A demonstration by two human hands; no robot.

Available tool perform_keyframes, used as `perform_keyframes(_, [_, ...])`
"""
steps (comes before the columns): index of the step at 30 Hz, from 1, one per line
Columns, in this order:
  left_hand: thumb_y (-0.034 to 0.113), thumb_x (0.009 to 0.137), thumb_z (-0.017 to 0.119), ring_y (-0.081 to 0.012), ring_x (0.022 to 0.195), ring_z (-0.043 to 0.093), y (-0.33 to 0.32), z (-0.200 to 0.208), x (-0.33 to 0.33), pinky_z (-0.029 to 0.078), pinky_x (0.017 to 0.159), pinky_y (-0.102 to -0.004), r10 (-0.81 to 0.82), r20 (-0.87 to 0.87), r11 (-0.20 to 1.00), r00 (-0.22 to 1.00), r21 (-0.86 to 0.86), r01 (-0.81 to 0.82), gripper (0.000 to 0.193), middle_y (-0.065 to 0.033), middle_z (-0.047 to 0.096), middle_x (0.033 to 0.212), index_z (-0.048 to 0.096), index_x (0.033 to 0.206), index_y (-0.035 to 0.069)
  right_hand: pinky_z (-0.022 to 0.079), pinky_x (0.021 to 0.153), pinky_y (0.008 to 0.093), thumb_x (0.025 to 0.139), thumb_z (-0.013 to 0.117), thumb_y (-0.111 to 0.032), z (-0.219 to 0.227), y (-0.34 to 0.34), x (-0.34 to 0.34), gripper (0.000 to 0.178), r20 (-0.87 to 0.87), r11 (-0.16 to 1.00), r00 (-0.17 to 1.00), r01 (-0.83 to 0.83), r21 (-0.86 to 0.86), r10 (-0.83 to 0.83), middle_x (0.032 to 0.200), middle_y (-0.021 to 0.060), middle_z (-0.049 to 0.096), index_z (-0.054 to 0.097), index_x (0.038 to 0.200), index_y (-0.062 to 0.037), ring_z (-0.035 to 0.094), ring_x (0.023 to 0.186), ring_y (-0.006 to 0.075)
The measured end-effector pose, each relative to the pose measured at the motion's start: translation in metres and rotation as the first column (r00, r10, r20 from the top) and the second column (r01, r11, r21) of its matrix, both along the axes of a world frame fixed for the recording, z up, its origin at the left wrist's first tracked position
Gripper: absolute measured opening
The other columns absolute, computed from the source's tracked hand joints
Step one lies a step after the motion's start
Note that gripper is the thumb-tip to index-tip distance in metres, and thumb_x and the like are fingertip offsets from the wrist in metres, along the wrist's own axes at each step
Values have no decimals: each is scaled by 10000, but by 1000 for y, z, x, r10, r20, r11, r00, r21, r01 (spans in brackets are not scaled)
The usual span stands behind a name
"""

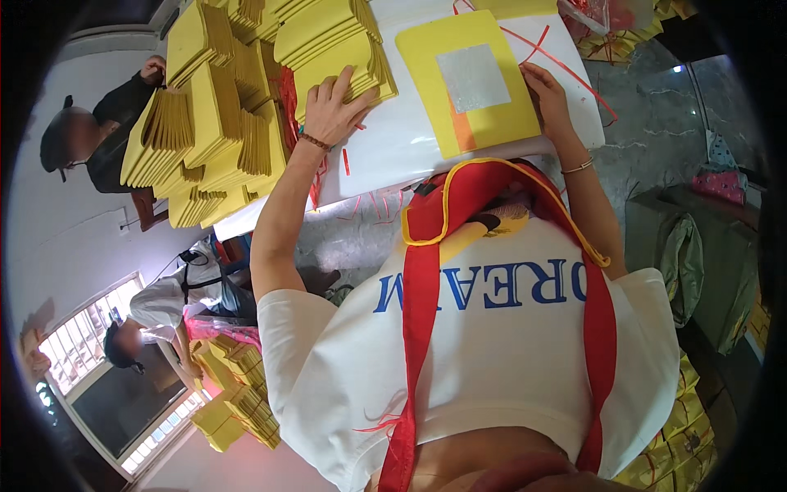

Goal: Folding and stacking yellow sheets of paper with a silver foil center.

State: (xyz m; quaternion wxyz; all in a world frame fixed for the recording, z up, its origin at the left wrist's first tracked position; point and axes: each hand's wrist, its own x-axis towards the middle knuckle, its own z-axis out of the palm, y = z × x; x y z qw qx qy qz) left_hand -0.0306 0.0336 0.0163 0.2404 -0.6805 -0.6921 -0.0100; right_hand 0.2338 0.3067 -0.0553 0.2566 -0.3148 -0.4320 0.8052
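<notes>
My left hand (329, 113) lies with spread fingers on a folded bundle of yellow paper (348, 61) at the near end of the piled bundles. A beaded bracelet circles that wrist. In front of me a flat stack of yellow paper (426, 90) rests on the white tabletop (402, 131). It bears a silvery square (474, 75) and an orange strip (463, 131). At the stack's right edge, my right hand (549, 97) has its fingers curled against the paper, the thumb partly hidden. A red ribbon (586, 82) runs past these fingers across the table.
Many folded yellow bundles (209, 115) pile up on the table's left, with red strings (288, 98) beside them. One person in black (123, 111) stands beyond the pile. Another in white (164, 299) handles yellow bundles (238, 402) at lower left. Dark green covered boxes (734, 254) stand right.
</notes>
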Motion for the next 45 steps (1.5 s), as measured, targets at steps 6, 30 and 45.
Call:
perform_keyframes(6, [276,694,683,-294,993,492,-2,-2,-2,398,771,-397,20,9,999,1000,-28,-20,429,-115,411,1291,560,1098,354,445,866,254,890,517,-98,0,1,0,288,16,1000,1000,-18,4,18,1094,79,586,526,1158,7,563,994,154])
perform_keyframes(30, [236,735,661,-272,1021,477,11,26,34,379,835,-408,119,138,989,983,73,-129,561,-93,480,1194,455,1256,227,437,880,265,900,496,-99,10,5,-1,306,72,995,994,-87,40,84,1137,95,561,501,1180,25,541,1030,162])
perform_keyframes(45, [130,814,622,-184,914,497,57,-35,159,443,797,-293,-72,939,730,-337,-181,-659,711,-150,451,1171,216,1380,-13,389,922,295,888,488,-96,58,-2,-1,419,193,930,922,-357,88,335,1219,82,525,427,1294,-16,496,1103,160])
